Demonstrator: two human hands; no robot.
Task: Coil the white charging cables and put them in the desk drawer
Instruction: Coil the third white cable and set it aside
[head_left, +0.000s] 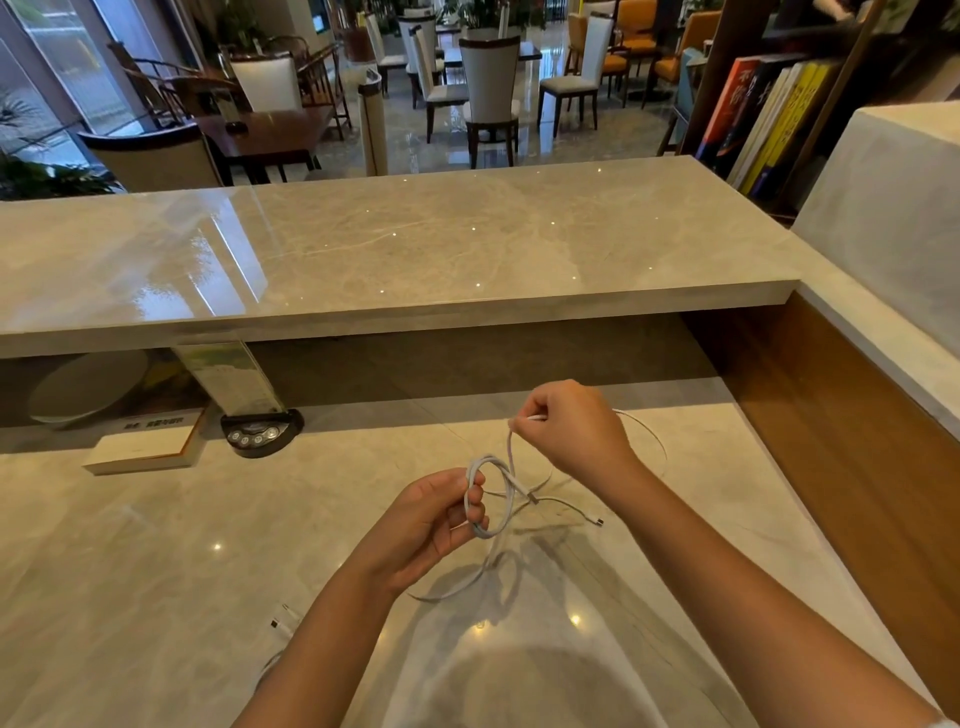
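Over the desk (156, 545), mid-coil.
Left hand (431, 519) fingers clamp cable (498, 499) loops; right hand (571, 431) pinches its strand just above them.

The charging cable (500, 499) is white against a pale beige surface (156, 545) veined like marble, and the raised counter (415, 244) above is a glossy grey-beige with fine light veins. A white book (143, 447) has orange-edged pages, beside a black round device (261, 431) with silver buttons. The side panel (841, 441) is warm brown wood.
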